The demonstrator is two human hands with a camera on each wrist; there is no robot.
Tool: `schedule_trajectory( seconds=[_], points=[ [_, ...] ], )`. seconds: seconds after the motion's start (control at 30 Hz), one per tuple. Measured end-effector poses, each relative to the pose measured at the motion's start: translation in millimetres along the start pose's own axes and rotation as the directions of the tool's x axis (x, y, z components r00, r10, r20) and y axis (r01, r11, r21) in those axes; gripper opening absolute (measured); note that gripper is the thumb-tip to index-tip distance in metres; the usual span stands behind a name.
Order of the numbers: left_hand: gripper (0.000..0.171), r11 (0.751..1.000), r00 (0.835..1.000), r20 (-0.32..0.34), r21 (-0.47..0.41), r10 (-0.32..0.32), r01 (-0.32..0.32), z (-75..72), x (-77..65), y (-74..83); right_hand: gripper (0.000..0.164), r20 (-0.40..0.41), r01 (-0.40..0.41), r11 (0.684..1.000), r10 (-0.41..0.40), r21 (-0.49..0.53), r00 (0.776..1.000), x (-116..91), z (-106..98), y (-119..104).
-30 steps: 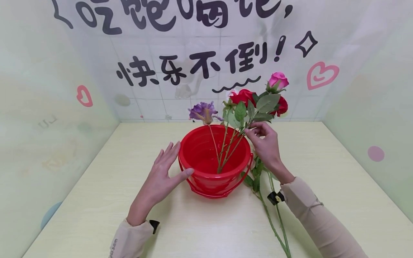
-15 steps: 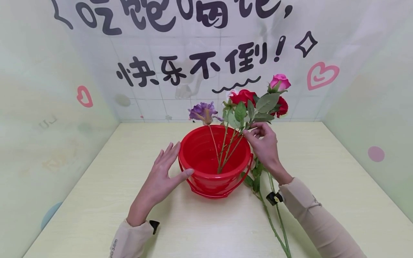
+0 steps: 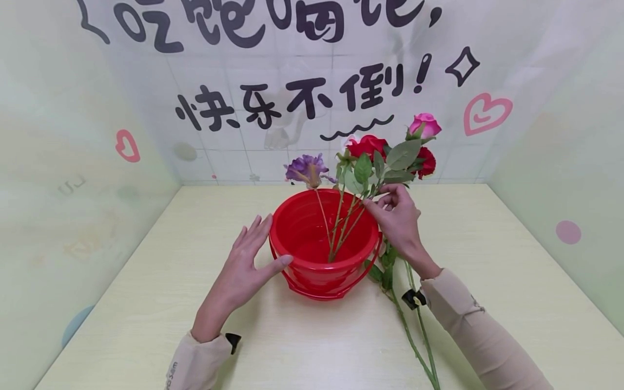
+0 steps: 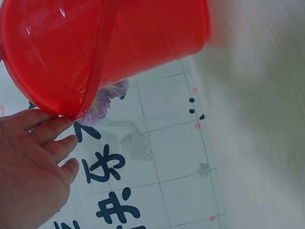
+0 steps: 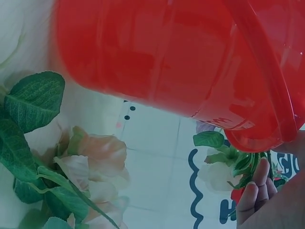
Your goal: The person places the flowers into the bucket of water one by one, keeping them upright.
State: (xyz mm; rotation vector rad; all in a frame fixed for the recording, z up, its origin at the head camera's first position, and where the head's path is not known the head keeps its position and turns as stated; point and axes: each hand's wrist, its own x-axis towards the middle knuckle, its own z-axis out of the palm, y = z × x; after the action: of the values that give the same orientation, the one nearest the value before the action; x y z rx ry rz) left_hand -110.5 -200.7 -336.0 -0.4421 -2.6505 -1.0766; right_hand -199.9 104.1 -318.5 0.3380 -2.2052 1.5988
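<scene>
A red plastic bucket [image 3: 319,279] stands upright in mid-table, its handle lowered toward the front. My left hand [image 3: 241,268] lies along its left rim, fingers straight and thumb over the front edge; the fingertips meet the rim in the left wrist view [image 4: 40,162]. Over the right rim, my right hand [image 3: 401,222] pinches the stem of a pink rose [image 3: 425,125], whose foot is inside the bucket. Also leaning in the bucket are a purple flower [image 3: 306,169], a red rose [image 3: 368,146] and a dark red flower [image 3: 427,162]. A white bloom [image 5: 217,176] is partly hidden behind leaves.
Right of the bucket, two long green stems [image 3: 408,333] lie on the pale table [image 3: 146,303], reaching its front edge. Their peach blooms [image 5: 102,155] and leaves [image 5: 35,100] show in the right wrist view. A printed wall sheet [image 3: 234,157] rises behind the table.
The pink rose's head has tipped slightly right and down. My right hand has shifted a little left. My left hand and the bucket keep their places.
</scene>
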Motion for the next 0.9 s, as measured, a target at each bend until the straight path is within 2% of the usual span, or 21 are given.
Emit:
schedule_trajectory(
  seconds=[0.2, 0.9],
  points=[
    [0.088, 1.0, 1.0, 0.002, 0.001, -0.003, 0.003, -0.2, -0.4, 0.0, 0.039, -0.006, 0.012, 0.998, -0.012, -0.061, 1.0, 0.9, -0.3, -0.4],
    [0.089, 1.0, 1.0, 0.007, 0.008, -0.017, 0.017, -0.6, 0.0, 1.1, 0.046, 0.007, 0.025, 0.996, -0.025, -0.085, 1.0, 1.5, 0.6, -0.8]
  ],
)
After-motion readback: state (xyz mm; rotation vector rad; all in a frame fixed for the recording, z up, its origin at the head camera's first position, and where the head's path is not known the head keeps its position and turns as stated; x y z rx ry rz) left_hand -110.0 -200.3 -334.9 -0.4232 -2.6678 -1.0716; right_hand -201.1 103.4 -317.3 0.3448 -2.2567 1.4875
